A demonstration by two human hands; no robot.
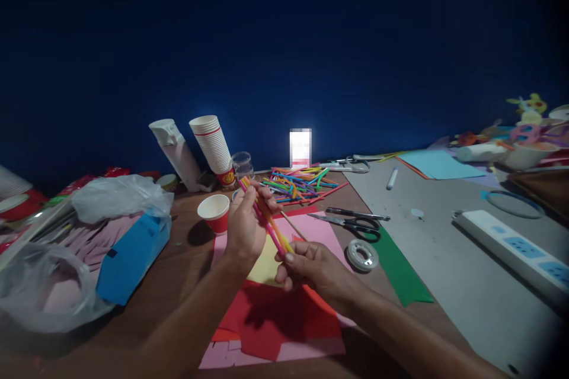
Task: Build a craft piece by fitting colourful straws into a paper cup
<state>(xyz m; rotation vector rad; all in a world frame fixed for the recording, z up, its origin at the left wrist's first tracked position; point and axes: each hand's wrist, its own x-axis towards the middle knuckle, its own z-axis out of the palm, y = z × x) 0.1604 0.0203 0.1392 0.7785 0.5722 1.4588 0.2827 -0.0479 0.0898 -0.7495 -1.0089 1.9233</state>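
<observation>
You are sitting at a wooden table (191, 260), and a grey mat (444, 237) is covering its right side. A plastic bag (120, 195) is lying at the left over a blue box (131, 254). Pink and red paper sheets (275, 314) are lying under your hands at the near middle. A power strip (511, 246) is resting on the mat at the far right. Your left hand (246, 228) is closing around the upper part of a bundle of straws (267, 219), and your right hand (311, 266) is pinching its lower end between thumb and fingers. You are holding the bundle tilted above the sheets, clear of the table. A loose pile of straws (300, 183) is lying just behind it. Scissors (355, 223) are lying to the right of your hands, a red cup (214, 213) is standing to their left, and a tape roll (362, 254) is sitting just beside your right hand.
</observation>
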